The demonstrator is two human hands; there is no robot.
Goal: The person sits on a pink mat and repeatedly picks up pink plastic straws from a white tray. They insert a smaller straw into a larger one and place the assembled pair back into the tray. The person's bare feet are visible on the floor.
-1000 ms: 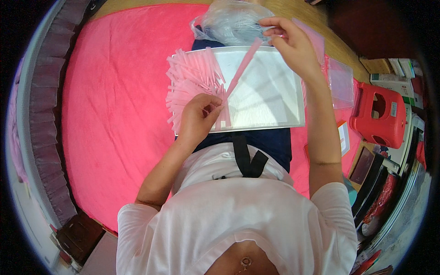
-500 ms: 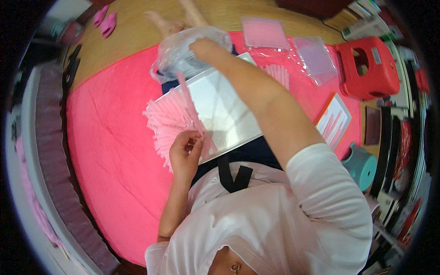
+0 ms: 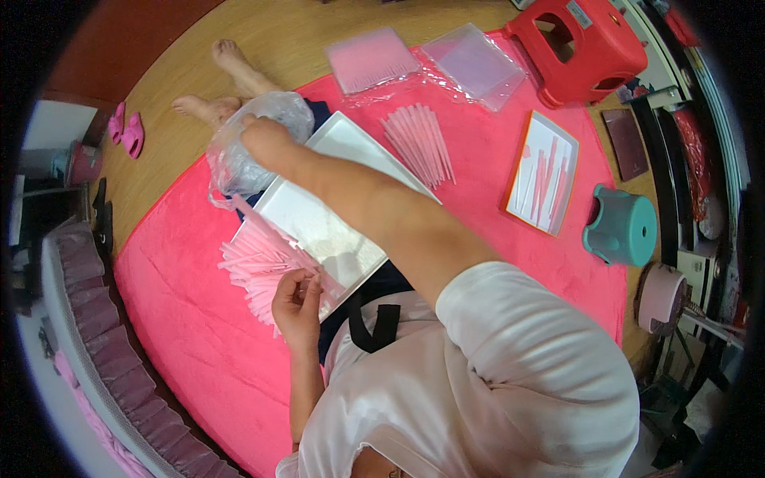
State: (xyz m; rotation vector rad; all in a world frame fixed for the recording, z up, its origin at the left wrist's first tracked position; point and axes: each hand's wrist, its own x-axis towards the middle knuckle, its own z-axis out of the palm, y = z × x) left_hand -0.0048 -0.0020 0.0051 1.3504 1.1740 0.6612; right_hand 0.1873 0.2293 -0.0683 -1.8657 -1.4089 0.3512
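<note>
Across my lap lies a white shallow tray (image 3: 362, 143). Thin pink sticks (image 3: 259, 263) are heaped at its left end, fanning over the rim. My left hand (image 3: 299, 307) is closed in a pinch beside this heap. A pink stick, longer-looking than the others, runs down to its fingertips. My right arm stretches over the tray, so part of it is hidden. At the far end, my right hand (image 3: 265, 142) is at a clear plastic bag (image 3: 227, 163) resting by my legs; its fingers are hidden, and the bag's contents cannot be made out.
More pink sticks (image 3: 418, 143) lie on the pink mat (image 3: 191, 319), right of the tray. Beyond them are two clear packets (image 3: 372, 60). An orange-edged shallow box (image 3: 544, 171) holds several sticks. A red stool (image 3: 582, 48) and a teal stool (image 3: 621, 225) stand at the right.
My view has swung, shifting the scene left and showing more of the right side. My right hand stays at the bag, and my left hand keeps its pinch by the heap.
</note>
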